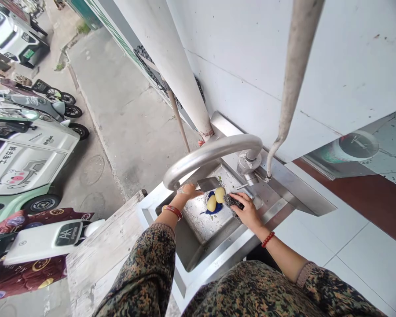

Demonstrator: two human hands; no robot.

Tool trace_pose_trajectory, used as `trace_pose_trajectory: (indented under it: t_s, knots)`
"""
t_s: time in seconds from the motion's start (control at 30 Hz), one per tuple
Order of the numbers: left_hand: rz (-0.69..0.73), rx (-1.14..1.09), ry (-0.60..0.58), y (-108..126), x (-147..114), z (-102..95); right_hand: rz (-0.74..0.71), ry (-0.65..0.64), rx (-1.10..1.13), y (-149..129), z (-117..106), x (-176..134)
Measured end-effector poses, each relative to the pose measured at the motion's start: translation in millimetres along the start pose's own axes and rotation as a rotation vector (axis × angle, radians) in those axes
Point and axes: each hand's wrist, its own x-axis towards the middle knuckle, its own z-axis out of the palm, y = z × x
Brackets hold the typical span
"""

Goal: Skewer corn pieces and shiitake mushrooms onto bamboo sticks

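Observation:
My left hand (187, 192) is closed around the handle end of a cleaver (208, 184), whose broad metal blade points right over the sink. In my right hand (249, 211) is a dark steel wool scrubber (232, 203), gripped between thumb and fingers, just right of the potatoes. Two pale yellow, peeled-looking potatoes, one nearer (211, 203) and one farther (219, 194), lie together in the steel sink (194, 226). Something flat and blue (218, 207) shows beneath them; its kind I cannot make out. Small green and pale scraps and water drops dot the sink floor.
A thick curved faucet (214, 152) arches over the sink. A grey pipe (288, 75) comes down the white wall behind it. Left of the sink is a worn wooden board (102, 255). Scooters and a small white vehicle (36, 149) stand along the street at left.

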Motion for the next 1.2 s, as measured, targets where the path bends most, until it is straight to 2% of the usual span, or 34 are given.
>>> trace_pose_trajectory:
  t_s: [0.13, 0.3, 0.4, 0.5, 0.57, 0.67, 0.7, 0.8, 0.9, 1.0, 1.07, 1.2]
  knots:
    - [-0.05, 0.239, -0.074, 4, -5, 6.9, 0.005, -0.002, -0.006, -2, 1, -1]
    - [-0.065, 0.366, -0.08, 2, -15, 21.1, 0.015, 0.001, 0.023, 3, -3, 1]
    - [-0.059, 0.384, -0.038, -7, -40, 30.5, 0.017, 0.011, 0.043, 3, -1, 5]
    - [-0.046, 0.385, 0.024, -13, -79, 39.5, -0.008, 0.024, -0.035, -13, 15, 7]
    - [-0.027, 0.38, 0.054, -14, -107, 47.1, -0.107, -0.02, -0.108, -31, 34, 7]
    - [-0.001, 0.367, 0.085, -14, -144, 62.7, -0.361, -0.193, -0.156, -53, 60, 14]
    - [0.012, 0.347, 0.099, -14, -155, 68.9, -0.402, -0.226, -0.165, -55, 65, 21]
    - [0.059, 0.226, 0.166, -16, -182, 86.9, -0.333, -0.171, -0.199, -54, 67, 41]
    - [0.066, 0.136, 0.234, -17, -199, 98.9, -0.282, -0.123, -0.212, -56, 71, 36]
    - [-0.003, 0.193, 0.24, -13, -208, 103.5, -0.4, -0.204, -0.145, -69, 82, 5]
    - [-0.037, 0.257, 0.231, -12, -214, 104.9, -0.48, -0.256, -0.093, -73, 87, -6]
    - [-0.03, 0.31, 0.255, -14, -223, 107.8, -0.345, -0.076, -0.14, -68, 81, 15]
